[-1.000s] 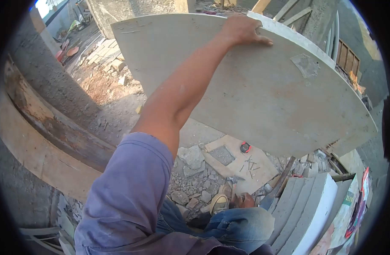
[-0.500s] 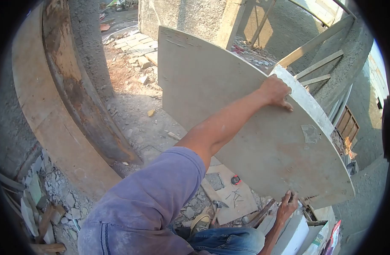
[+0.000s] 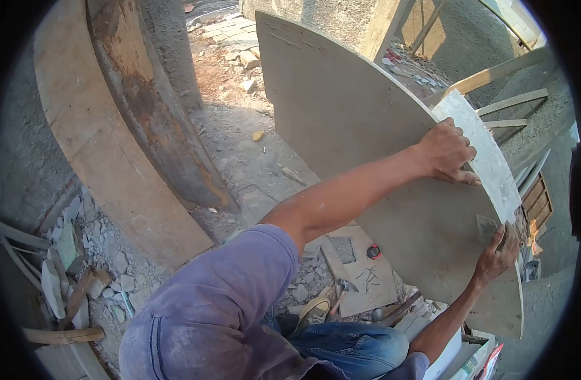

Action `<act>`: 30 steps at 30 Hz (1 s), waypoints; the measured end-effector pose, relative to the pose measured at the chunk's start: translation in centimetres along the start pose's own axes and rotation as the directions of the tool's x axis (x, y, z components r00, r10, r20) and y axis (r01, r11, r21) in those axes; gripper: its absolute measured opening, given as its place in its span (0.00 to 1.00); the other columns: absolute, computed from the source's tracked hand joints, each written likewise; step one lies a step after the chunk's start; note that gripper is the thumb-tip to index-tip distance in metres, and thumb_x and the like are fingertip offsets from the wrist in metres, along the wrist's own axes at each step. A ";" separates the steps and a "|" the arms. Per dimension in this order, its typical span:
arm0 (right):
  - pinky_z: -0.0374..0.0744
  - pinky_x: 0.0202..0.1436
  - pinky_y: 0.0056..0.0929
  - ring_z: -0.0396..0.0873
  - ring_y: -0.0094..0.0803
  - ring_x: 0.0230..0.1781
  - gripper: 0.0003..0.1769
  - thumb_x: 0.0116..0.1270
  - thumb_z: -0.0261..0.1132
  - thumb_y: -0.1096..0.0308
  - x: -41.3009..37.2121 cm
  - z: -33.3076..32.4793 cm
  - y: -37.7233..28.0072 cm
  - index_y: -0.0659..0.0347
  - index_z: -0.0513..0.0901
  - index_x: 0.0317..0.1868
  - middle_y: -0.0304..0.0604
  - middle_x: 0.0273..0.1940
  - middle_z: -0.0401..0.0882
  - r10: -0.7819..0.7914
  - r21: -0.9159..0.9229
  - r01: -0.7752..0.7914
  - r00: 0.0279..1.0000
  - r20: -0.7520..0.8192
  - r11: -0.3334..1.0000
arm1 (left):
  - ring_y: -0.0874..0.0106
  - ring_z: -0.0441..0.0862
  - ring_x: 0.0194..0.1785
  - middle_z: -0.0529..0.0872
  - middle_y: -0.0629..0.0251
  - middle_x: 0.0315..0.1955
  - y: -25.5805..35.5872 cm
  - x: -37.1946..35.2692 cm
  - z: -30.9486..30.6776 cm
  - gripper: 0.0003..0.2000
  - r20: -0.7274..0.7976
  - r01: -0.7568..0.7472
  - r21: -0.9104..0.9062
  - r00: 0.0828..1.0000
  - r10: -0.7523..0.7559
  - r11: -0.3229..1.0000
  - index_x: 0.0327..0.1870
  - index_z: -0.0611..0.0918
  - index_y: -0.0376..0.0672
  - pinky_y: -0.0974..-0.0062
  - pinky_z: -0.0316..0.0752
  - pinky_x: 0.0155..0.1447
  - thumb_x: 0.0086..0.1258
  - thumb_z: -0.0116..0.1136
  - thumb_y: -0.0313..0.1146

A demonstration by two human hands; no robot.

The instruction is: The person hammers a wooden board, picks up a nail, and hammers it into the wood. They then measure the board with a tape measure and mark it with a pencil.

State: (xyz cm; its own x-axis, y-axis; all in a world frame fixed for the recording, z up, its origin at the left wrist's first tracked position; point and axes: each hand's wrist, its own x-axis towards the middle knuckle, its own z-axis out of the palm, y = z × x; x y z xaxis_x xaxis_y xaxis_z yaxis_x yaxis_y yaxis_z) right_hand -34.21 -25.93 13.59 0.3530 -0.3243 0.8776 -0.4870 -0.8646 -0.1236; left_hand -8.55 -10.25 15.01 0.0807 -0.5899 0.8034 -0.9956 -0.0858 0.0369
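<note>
A large grey-brown board [image 3: 360, 120] with one long curved edge stands tilted in front of me. My left hand [image 3: 448, 152] is closed over that curved edge, its thumb lying on the near face. Lower down, my right hand [image 3: 498, 254] grips the same edge near a small torn patch [image 3: 486, 228] on the board; its fingertips are partly hidden. Behind the edge a pale, whitish curved strip [image 3: 486, 139] shows. On the ground below the board lie a red and black tape measure [image 3: 373, 251], a hammer [image 3: 346, 286] and several loose nails [image 3: 369, 277].
A curved wooden panel [image 3: 113, 152] leans at the left beside a rough concrete column [image 3: 176, 57]. Broken rubble [image 3: 100, 247] and wood scraps lie at lower left. Timber braces [image 3: 499, 75] stand at upper right. My shoe [image 3: 315, 311] rests beside the hammer.
My right hand has moved up from the board's lower part to its curved right edge. The board has turned somewhat steeper, and the view has shifted. My left hand keeps its hold.
</note>
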 end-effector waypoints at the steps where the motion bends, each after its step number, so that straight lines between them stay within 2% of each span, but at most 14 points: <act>1: 0.73 0.59 0.41 0.78 0.43 0.54 0.17 0.74 0.60 0.59 -0.8 -0.3 -0.3 0.63 0.82 0.53 0.47 0.52 0.82 -0.134 -0.085 0.130 0.990 -0.046 0.988 | 0.64 0.83 0.37 0.85 0.62 0.26 0.3 -0.7 -0.6 0.31 -0.036 -0.024 0.005 0.999 0.024 1.000 0.28 0.83 0.45 0.62 0.71 0.49 0.60 0.52 0.70; 2: 0.73 0.58 0.42 0.79 0.43 0.52 0.16 0.72 0.62 0.59 -1.5 -0.7 -0.5 0.62 0.83 0.52 0.47 0.49 0.83 -0.264 -0.177 0.247 0.961 -0.079 0.953 | 0.64 0.83 0.36 0.84 0.62 0.25 0.6 -1.5 -1.2 0.30 -0.069 -0.056 0.009 0.996 0.056 0.998 0.27 0.82 0.45 0.62 0.70 0.49 0.60 0.54 0.69; 3: 0.72 0.58 0.41 0.79 0.40 0.50 0.16 0.71 0.63 0.59 -2.1 -1.4 -0.2 0.61 0.83 0.51 0.44 0.47 0.84 -0.283 -0.153 0.268 0.955 -0.086 0.951 | 0.66 0.80 0.32 0.81 0.66 0.23 0.8 -2.5 -1.7 0.26 -0.162 -0.113 0.026 0.980 0.116 0.993 0.26 0.80 0.46 0.66 0.70 0.44 0.59 0.58 0.65; 4: 0.72 0.58 0.41 0.79 0.40 0.50 0.16 0.71 0.63 0.59 -3.1 -2.2 -0.4 0.61 0.83 0.51 0.44 0.47 0.84 -0.234 -0.167 0.220 0.970 -0.068 0.961 | 0.66 0.80 0.32 0.81 0.66 0.23 1.2 -3.6 -2.3 0.26 -0.122 -0.141 -0.006 0.983 0.139 0.990 0.26 0.80 0.46 0.66 0.70 0.44 0.59 0.58 0.65; 6: 0.72 0.57 0.40 0.80 0.41 0.49 0.17 0.71 0.63 0.57 -5.1 -4.2 -1.7 0.61 0.83 0.51 0.45 0.46 0.83 -0.267 -0.148 0.256 0.962 -0.059 0.955 | 0.70 0.78 0.29 0.78 0.69 0.23 2.1 -5.6 -3.8 0.23 -0.203 -0.213 0.048 0.955 0.219 0.976 0.26 0.78 0.48 0.70 0.69 0.38 0.58 0.61 0.62; 7: 0.71 0.57 0.38 0.79 0.40 0.48 0.19 0.71 0.62 0.54 -6.1 -5.0 -2.0 0.60 0.84 0.50 0.45 0.45 0.83 -0.316 -0.102 0.307 0.945 -0.089 0.946 | 0.72 0.76 0.28 0.76 0.70 0.22 2.7 -6.7 -4.5 0.22 -0.171 -0.235 0.069 0.955 0.244 0.969 0.26 0.78 0.49 0.72 0.67 0.36 0.58 0.62 0.61; 11: 0.68 0.59 0.38 0.78 0.39 0.48 0.20 0.71 0.62 0.52 -8.5 -7.2 -3.5 0.60 0.83 0.51 0.44 0.45 0.83 -0.255 0.022 0.256 0.966 -0.047 0.966 | 0.74 0.75 0.27 0.75 0.72 0.22 4.0 -8.8 -5.7 0.21 -0.117 -0.261 0.083 0.956 0.270 0.962 0.29 0.80 0.49 0.75 0.66 0.33 0.58 0.64 0.59; 14: 0.68 0.58 0.39 0.78 0.39 0.48 0.20 0.71 0.61 0.52 -8.3 -7.3 -4.1 0.59 0.82 0.52 0.44 0.46 0.82 -0.241 -0.011 0.241 0.970 -0.041 0.970 | 0.75 0.76 0.27 0.77 0.73 0.22 4.0 -8.7 -5.4 0.21 -0.123 -0.267 0.074 0.954 0.274 0.961 0.30 0.81 0.48 0.75 0.66 0.33 0.58 0.65 0.59; 16: 0.68 0.56 0.39 0.78 0.38 0.46 0.19 0.71 0.61 0.53 -8.2 -6.7 -4.1 0.58 0.83 0.51 0.42 0.45 0.82 -0.245 -0.048 0.242 0.967 -0.068 0.969 | 0.75 0.77 0.27 0.78 0.73 0.22 4.4 -8.4 -5.3 0.22 -0.129 -0.268 0.086 0.952 0.277 0.960 0.28 0.81 0.48 0.75 0.66 0.33 0.58 0.64 0.61; 18: 0.68 0.54 0.37 0.78 0.37 0.43 0.18 0.72 0.61 0.53 -8.3 -5.8 -3.7 0.57 0.83 0.49 0.41 0.43 0.82 -0.230 -0.049 0.225 0.961 -0.155 0.973 | 0.76 0.72 0.24 0.70 0.74 0.18 4.6 -8.3 -5.0 0.22 -0.176 -0.221 0.099 0.956 0.236 0.970 0.22 0.75 0.50 0.76 0.62 0.31 0.60 0.63 0.59; 20: 0.68 0.52 0.36 0.78 0.36 0.41 0.17 0.71 0.61 0.52 -8.3 -5.3 -3.7 0.56 0.83 0.48 0.40 0.41 0.82 -0.246 -0.086 0.234 0.953 -0.176 0.968 | 0.77 0.71 0.23 0.71 0.75 0.17 4.4 -8.3 -4.8 0.23 -0.192 -0.213 0.090 0.955 0.227 0.973 0.21 0.75 0.50 0.76 0.61 0.31 0.62 0.62 0.60; 26: 0.65 0.49 0.35 0.76 0.34 0.39 0.21 0.68 0.62 0.47 -7.9 -4.9 -3.9 0.55 0.82 0.50 0.38 0.41 0.82 -0.212 -0.047 0.208 0.935 -0.284 0.977 | 0.74 0.74 0.23 0.78 0.72 0.21 4.3 -7.7 -5.1 0.23 -0.141 -0.288 0.156 0.940 0.310 0.945 0.28 0.83 0.45 0.74 0.62 0.31 0.69 0.54 0.59; 28: 0.63 0.48 0.32 0.76 0.29 0.38 0.20 0.65 0.65 0.47 -7.4 -5.0 -3.6 0.53 0.84 0.47 0.33 0.38 0.82 -0.235 -0.089 0.219 0.936 -0.263 0.972 | 0.69 0.76 0.25 0.80 0.67 0.22 4.2 -7.6 -4.8 0.23 -0.107 -0.297 0.182 0.942 0.319 0.938 0.30 0.84 0.43 0.71 0.65 0.33 0.73 0.51 0.56; 30: 0.61 0.51 0.33 0.74 0.28 0.37 0.20 0.65 0.63 0.45 -7.3 -4.3 -3.1 0.51 0.85 0.43 0.32 0.36 0.81 -0.227 -0.103 0.207 0.938 -0.263 0.973 | 0.66 0.79 0.28 0.82 0.65 0.24 3.7 -7.2 -3.8 0.24 -0.172 -0.291 0.221 0.928 0.331 0.931 0.32 0.84 0.43 0.70 0.68 0.36 0.74 0.48 0.55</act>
State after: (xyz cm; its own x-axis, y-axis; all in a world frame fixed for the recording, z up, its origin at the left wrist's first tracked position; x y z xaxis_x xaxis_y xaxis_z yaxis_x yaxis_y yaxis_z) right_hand -38.70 -19.26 9.55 0.2316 -0.0068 0.9728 -0.4833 -0.8687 0.1090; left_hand -12.99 -3.23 11.64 -0.2624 -0.4380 0.8598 -0.9398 -0.0863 -0.3308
